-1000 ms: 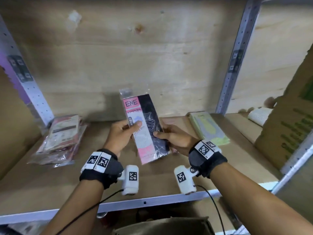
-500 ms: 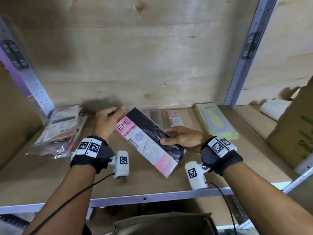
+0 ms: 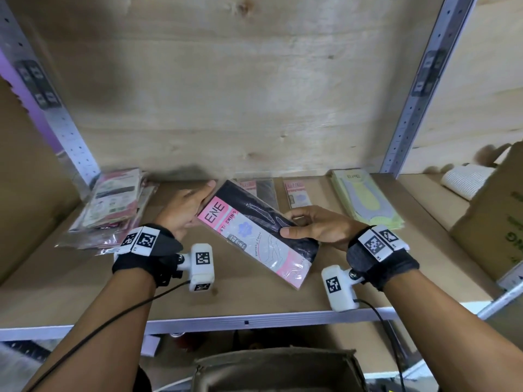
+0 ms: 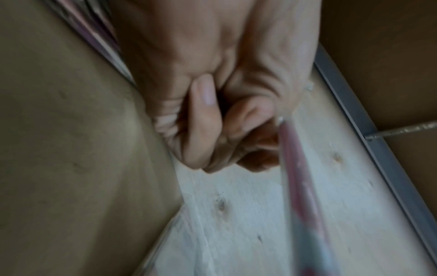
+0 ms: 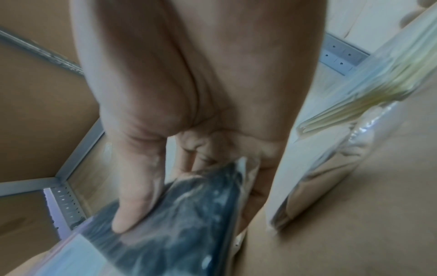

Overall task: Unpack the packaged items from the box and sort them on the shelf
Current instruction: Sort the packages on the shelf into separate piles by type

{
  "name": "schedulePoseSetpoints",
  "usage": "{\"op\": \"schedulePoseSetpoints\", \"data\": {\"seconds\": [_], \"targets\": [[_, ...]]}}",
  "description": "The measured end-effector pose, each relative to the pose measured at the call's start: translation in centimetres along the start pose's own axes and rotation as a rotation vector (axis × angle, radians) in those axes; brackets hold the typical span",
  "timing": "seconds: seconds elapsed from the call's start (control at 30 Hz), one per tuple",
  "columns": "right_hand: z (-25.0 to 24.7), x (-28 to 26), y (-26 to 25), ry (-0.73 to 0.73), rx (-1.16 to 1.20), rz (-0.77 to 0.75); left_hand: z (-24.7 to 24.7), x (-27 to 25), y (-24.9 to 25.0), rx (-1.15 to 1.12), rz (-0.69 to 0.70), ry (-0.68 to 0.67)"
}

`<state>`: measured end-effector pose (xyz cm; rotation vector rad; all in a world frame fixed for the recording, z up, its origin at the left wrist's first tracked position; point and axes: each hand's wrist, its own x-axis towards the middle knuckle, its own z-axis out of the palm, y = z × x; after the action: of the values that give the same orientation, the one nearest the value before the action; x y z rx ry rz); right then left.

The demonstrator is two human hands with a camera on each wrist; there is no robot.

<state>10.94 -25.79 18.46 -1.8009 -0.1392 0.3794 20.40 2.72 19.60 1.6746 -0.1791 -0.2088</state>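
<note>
From the head view, I have the pink-and-black stocking packet (image 3: 256, 234) held low over the wooden shelf (image 3: 85, 281), at the middle of the frame. My right hand (image 3: 317, 229) pinches its black edge, thumb on top and fingers beneath. My left hand (image 3: 185, 209) lies along the packet's upper-left end, fingers fairly straight against the edge; I cannot tell whether the thumb closes on it. The packet's long axis runs diagonally, from upper left near the back wall down to lower right toward the shelf's front lip. Two matching packets (image 3: 295, 193) lie flat just behind it, at upper centre, so the coming move, I judge, turns on swinging that axis to point straight back like theirs. The right hand is nearer them. A mixed pile of packets (image 3: 113, 205) sits at the left, a yellow-green stack (image 3: 365, 202) at the right.

From the left wrist view, my fingers (image 4: 203, 119) look curled, with the packet's blurred pink edge (image 4: 298, 177) passing just beside them.

From the right wrist view, my thumb (image 5: 139, 196) presses the dark side of the packet, fingers under it, and the yellow-green stack shows at the upper right.

A second ago the packet stood nearly upright facing me, gripped by both hands; it has since been tipped down almost flat and turned onto the diagonal.
</note>
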Motion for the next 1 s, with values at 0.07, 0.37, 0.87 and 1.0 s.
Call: {"op": "schedulePoseSetpoints", "data": {"seconds": [0.07,0.37,0.87,1.0], "targets": [[0.1,-0.1,-0.1,0.0,-0.003,-0.012,-0.3,-0.1,-0.2,-0.081,0.0,-0.108],[0.2,-0.8,-0.2,0.04,0.057,0.009,0.2,-0.8,-0.4,-0.059,-0.065,-0.017],[2.4,2.4,-1.4,0.325,0.489,-0.048,3.8,-2.2,-1.7,0.032,-0.147,-0.401],[2.8,4.2,-1.2,0.462,0.293,0.004,3.6,-1.6,-1.4,0.043,-0.092,-0.263]]}}
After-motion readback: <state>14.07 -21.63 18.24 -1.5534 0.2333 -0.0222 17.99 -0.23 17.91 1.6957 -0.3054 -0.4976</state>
